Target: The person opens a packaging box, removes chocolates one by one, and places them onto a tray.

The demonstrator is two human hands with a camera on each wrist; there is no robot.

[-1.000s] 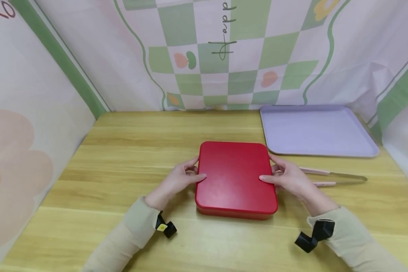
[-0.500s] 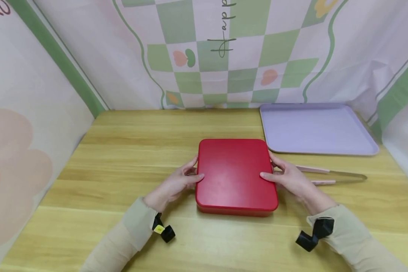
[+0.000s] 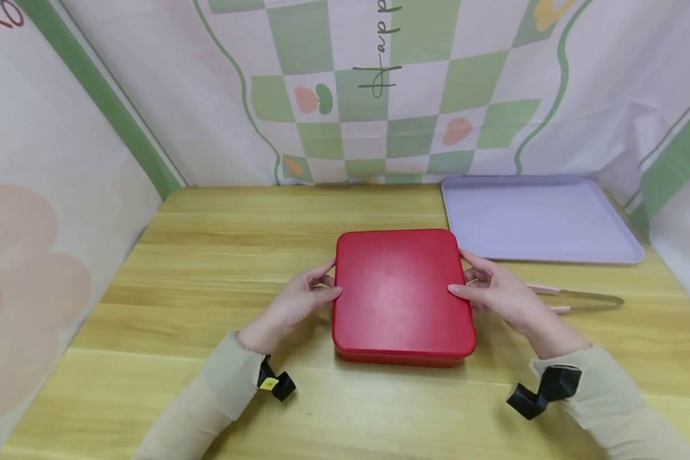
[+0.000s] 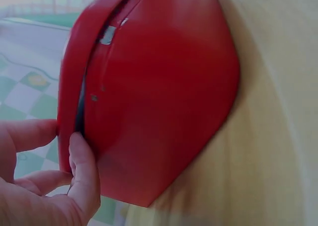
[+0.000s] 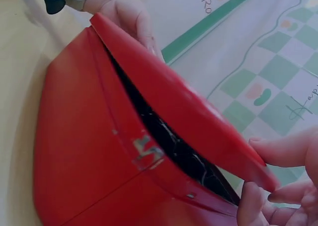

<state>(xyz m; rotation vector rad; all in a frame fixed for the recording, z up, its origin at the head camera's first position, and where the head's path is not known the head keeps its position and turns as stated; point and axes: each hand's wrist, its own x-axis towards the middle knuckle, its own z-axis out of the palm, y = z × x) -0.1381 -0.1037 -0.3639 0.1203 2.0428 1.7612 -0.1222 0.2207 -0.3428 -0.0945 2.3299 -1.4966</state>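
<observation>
A square red tin stands on the table, its red lid raised at a tilt. In the head view, my left hand pinches the lid's left edge, thumb on top. At the opposite edge my right hand pinches the lid in the same way. The right wrist view shows a dark gap under the lid, wider toward the right hand. Pale thin lines show in that gap; the contents cannot be made out. In the left wrist view the gap beside the left hand is narrower.
Tongs with pink handles and a metal bend lie right of the tin, partly behind my right hand. A lilac tray lies at the back right of the wooden table. Patterned cloth hangs along the table's back and sides.
The lid has tilted up, with its right side and far edge higher. My right hand has shifted slightly to the right and up with it; the left hand has moved little.
</observation>
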